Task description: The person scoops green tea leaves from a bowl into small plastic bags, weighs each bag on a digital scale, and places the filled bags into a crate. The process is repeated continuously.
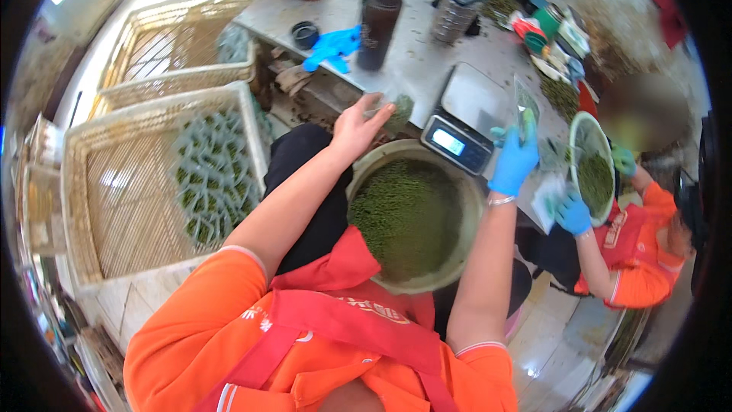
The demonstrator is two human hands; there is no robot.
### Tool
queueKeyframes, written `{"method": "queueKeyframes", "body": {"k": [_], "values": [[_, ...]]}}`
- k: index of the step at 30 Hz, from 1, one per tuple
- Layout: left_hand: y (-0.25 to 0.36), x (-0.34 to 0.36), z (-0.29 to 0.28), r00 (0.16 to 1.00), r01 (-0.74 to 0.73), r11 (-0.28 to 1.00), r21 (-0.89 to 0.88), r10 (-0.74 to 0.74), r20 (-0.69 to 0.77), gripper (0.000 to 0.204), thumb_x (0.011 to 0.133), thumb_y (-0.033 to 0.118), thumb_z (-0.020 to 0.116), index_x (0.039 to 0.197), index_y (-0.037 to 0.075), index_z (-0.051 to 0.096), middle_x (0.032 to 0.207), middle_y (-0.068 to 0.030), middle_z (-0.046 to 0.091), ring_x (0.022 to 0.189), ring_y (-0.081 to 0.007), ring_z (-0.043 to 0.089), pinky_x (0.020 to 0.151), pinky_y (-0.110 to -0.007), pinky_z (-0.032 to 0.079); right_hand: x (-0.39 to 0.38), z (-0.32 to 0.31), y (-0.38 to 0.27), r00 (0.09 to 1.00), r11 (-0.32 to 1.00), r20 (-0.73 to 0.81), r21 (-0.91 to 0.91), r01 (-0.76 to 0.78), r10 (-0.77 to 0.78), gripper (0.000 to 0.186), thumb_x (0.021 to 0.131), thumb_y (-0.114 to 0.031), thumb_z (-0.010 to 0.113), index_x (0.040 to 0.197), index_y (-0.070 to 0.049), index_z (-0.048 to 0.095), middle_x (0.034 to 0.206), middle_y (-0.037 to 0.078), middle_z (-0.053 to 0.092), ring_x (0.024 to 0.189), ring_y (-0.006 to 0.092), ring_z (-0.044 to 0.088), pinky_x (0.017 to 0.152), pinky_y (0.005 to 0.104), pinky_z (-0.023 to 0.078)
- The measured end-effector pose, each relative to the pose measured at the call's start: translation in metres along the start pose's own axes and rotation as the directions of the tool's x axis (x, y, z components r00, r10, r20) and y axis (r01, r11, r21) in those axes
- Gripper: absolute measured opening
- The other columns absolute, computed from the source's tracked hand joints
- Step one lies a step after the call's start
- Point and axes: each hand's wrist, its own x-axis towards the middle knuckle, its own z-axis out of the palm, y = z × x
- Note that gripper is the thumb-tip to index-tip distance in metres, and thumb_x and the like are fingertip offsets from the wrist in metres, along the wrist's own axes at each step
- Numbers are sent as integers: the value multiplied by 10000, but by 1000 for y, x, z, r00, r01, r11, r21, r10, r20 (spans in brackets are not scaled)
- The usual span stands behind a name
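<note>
My bare left hand [360, 122] pinches a small clear bag [400, 111] of green leaves at the table's front edge. My right hand [515, 152], in a blue glove, grips a narrow clear bag [528, 103] with green material, just right of a digital scale [459, 137] with a bare steel plate. Below, between my arms, a large pale basin [474, 221] holds loose green tea-like leaves [393, 206]. To the left, a plastic crate [114, 206] has rows of filled small bags [210, 168] along its right side.
The metal table [415, 30] carries a dark bottle [377, 27], a clear jar [450, 23] and blue gloves [332, 49]. Another crate [133, 91] sits at back left. A co-worker [633, 255] at right has gloved hands by a bucket [591, 172] of leaves; other people show at the back.
</note>
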Motion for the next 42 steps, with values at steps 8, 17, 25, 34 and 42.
{"method": "queueKeyframes", "body": {"k": [8, 17, 25, 34, 42], "values": [[-7, -40, -191, 902, -47, 968, 246, 147, -407, 500, 841, 443, 573, 1184, 80, 538, 1087, -170, 617, 1023, -282, 585, 861, -364, 447, -69, 9, 15, 969, 999, 245, -44, -8, 19, 438, 864, -35, 494, 1296, 1, 429, 1151, 143, 539, 881, 189, 584, 776, 298, 486], [-89, -132, -426, 671, 560, 644, 520, 15, -742, 544, 869, 483, 477, 1229, 75, 471, 1082, -231, 593, 995, -360, 581, 863, -397, 443, -138, -27, 49, 876, 950, 373, -182, -254, 305, 325, 904, -43, 469, 1223, 13, 504, 1182, 101, 563, 732, 132, 601, 670, 252, 502], [-170, -128, -402, 810, 585, 458, 669, -309, -498, 629, 861, 429, 448, 1346, 44, 332, 1312, -211, 432, 1164, -356, 464, 980, -412, 361, -161, -26, 77, 736, 893, 510, -309, -326, 445, 366, 885, -31, 494, 1249, 15, 482, 1216, 127, 536, 798, 160, 600, 734, 277, 496], [-124, -103, -380, 793, 275, 810, 519, 114, -599, 570, 820, 304, 605, 1285, 35, 413, 1249, -177, 500, 1172, -292, 469, 978, -358, 356, -174, -21, 90, 822, 661, 373, -750, -6, 431, 508, 791, -263, 641, 1224, -28, 517, 1183, 201, 554, 1077, 330, 546, 907, 388, 425], [28, -63, -119, 744, -651, 614, 446, 633, 213, 181, 760, 116, 612, 938, 92, 632, 825, -112, 615, 802, -290, 594, 706, -394, 473, -192, -20, 127, 740, 728, 462, -683, -55, 489, 284, 743, -198, 681, 937, -7, 597, 843, 138, 648, 723, 278, 626, 676, 363, 506]]}}
